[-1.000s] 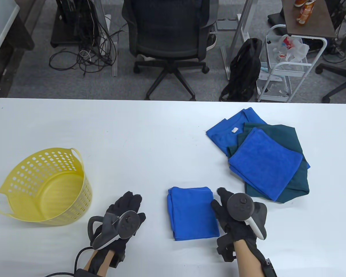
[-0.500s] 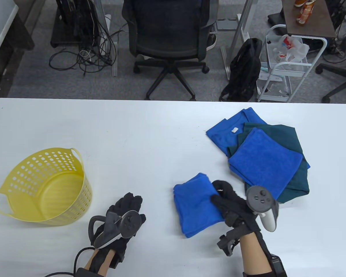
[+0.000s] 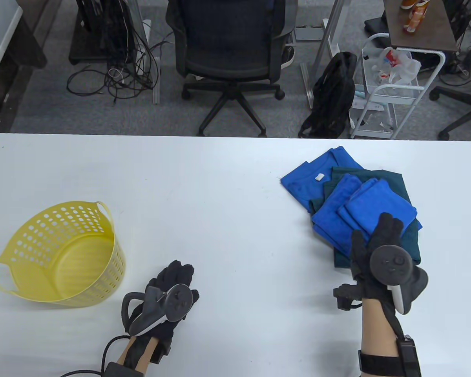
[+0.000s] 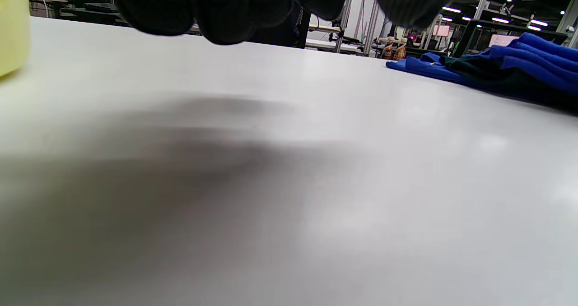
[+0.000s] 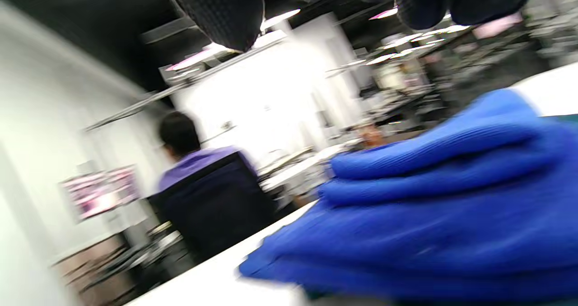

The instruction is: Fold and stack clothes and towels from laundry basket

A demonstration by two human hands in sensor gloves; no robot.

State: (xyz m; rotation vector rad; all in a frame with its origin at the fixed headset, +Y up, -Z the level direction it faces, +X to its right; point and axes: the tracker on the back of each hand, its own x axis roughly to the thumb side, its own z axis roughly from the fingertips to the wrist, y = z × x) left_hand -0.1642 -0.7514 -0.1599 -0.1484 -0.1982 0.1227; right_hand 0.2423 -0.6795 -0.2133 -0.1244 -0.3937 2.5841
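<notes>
A small folded blue towel (image 3: 380, 202) lies on top of the stack at the right: a larger blue towel (image 3: 331, 214), a dark green garment (image 3: 396, 180) and a blue shirt (image 3: 308, 176). My right hand (image 3: 376, 235) is at the towel's near edge, fingers stretched out over it and gripping nothing. In the right wrist view the towel (image 5: 429, 206) lies below my fingertips (image 5: 221, 8), apart from them. My left hand (image 3: 174, 277) rests flat and empty on the table; its fingers (image 4: 226, 8) hang over bare tabletop. The yellow laundry basket (image 3: 59, 251) stands at the left.
The white table (image 3: 204, 188) runs to a far edge, with an office chair (image 3: 229, 51) and a cart (image 3: 392, 86) beyond it. The stack also shows at the right of the left wrist view (image 4: 510, 67).
My right hand lifted the small folded blue towel from the table's front middle, carried it right and away, and set it on the stack. The left hand stayed still.
</notes>
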